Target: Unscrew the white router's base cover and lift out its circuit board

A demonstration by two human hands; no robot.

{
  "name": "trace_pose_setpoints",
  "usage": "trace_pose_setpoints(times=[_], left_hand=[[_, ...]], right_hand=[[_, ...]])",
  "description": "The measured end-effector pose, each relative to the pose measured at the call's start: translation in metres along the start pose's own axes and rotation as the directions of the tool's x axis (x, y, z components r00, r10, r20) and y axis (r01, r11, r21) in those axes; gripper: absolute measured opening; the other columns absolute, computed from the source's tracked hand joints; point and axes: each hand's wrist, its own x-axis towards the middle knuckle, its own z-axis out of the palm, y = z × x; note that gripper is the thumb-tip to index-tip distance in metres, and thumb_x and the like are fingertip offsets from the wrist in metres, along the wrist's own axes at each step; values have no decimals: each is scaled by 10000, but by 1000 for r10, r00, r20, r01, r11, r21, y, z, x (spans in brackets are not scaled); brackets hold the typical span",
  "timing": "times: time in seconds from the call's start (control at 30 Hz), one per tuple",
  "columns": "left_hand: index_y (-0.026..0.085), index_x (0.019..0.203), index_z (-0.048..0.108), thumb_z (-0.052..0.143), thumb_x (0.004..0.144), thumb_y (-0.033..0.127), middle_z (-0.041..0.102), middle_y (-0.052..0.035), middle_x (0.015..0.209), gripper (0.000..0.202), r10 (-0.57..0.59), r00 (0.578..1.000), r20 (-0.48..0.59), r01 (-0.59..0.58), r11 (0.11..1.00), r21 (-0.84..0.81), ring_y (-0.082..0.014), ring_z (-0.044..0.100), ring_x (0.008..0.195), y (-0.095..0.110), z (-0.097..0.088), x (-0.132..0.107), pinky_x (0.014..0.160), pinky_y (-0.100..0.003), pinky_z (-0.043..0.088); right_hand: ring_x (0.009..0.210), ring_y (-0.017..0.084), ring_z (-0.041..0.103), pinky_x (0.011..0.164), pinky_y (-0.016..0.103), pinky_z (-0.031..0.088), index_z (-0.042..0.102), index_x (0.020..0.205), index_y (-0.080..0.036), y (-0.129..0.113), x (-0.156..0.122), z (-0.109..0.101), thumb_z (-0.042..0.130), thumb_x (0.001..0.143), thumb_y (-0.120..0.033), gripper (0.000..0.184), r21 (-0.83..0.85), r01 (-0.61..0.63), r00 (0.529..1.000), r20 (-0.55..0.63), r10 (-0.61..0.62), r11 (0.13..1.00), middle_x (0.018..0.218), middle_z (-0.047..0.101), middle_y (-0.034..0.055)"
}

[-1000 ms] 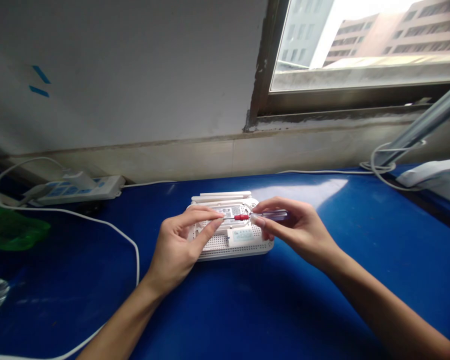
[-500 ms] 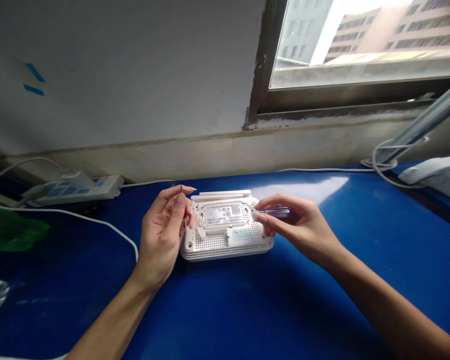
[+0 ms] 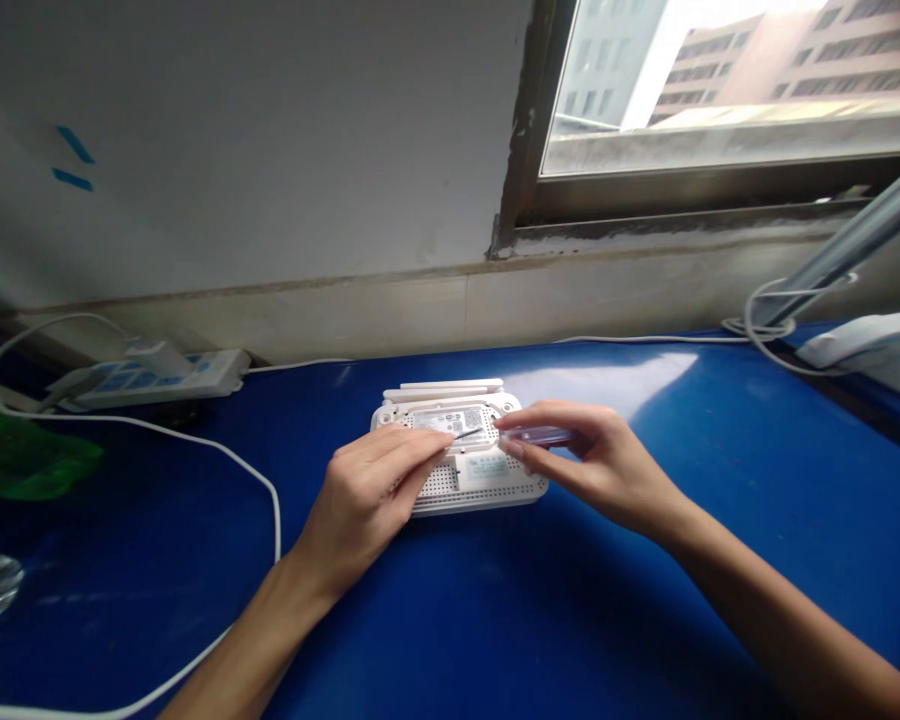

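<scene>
White router (image 3: pixel 439 483) lies on the blue table (image 3: pixel 645 610), near the middle of the view, with its underside turned up and its flat antennas (image 3: pixel 442 385) folded along the far edge. Half a second ago, the left hand was lifted beside the router and held up a very small dark piece. Now this left hand (image 3: pixel 364 498) has come back over the router, and its fingers (image 3: pixel 397 450) are close together and pinch a thin dark piece (image 3: pixel 469 434), maybe a screw or a pin; it is too small to be sure. This piece is now just above the label (image 3: pixel 439 421), not beside the router anymore. The right hand (image 3: pixel 592 465) stays at the other side, and its fingers (image 3: pixel 514 437) are clamped on a screwdriver with a clear handle (image 3: pixel 544 435). Its tip is hidden from this view. Behind the router, a white cable (image 3: pixel 195 442) runs from a power strip (image 3: pixel 150 375) along the table. A green plastic bag (image 3: pixel 22 455) lies at the far left.
</scene>
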Motion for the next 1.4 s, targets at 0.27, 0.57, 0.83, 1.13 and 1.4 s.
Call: trace_pose_setpoints(times=[0.27,0.57,0.83,1.13,1.4], left_hand=[[200,1147,807,709,941,33,814,-69,1162,283,-63,998,12,64,994,-83,-189,788,1046,7,7,1,989,-275,609],[222,1099,834,726,925,55,805,-49,1105,265,-148,988,-33,144,983,-110,-172,780,978,9,6,1,924,-254,623],[239,1092,842,736,915,38,817,-43,1089,288,-147,989,-14,142,975,-171,-171,789,959,10,6,2,901,-258,632],[238,1082,843,758,911,45,823,-46,1069,272,-165,986,4,162,967,-197,-174,791,936,12,6,4,881,-268,639],[225,897,852,871,843,127,846,-6,888,113,-426,905,4,393,831,-392,-157,805,774,17,5,9,704,-198,652]], right_hand=[[915,209,743,739,294,589,847,1112,-239,-3,-2,-2,736,956,-352,222,-115,86,992,99,-74,990,1024,797,67],[889,212,737,715,299,578,847,1092,-233,-4,-1,-11,717,962,-349,217,-175,93,993,88,-78,980,1014,784,74],[872,208,727,724,312,572,842,1099,-217,-6,-3,-10,696,983,-331,219,-200,174,980,126,-150,964,1025,789,90],[865,203,741,698,303,577,839,1123,-218,-6,-4,-8,694,991,-301,213,-205,239,967,144,-212,949,1027,800,90],[774,166,696,693,285,551,778,1019,-215,-3,-6,4,775,940,-343,151,-199,190,981,81,-177,961,916,790,26]])
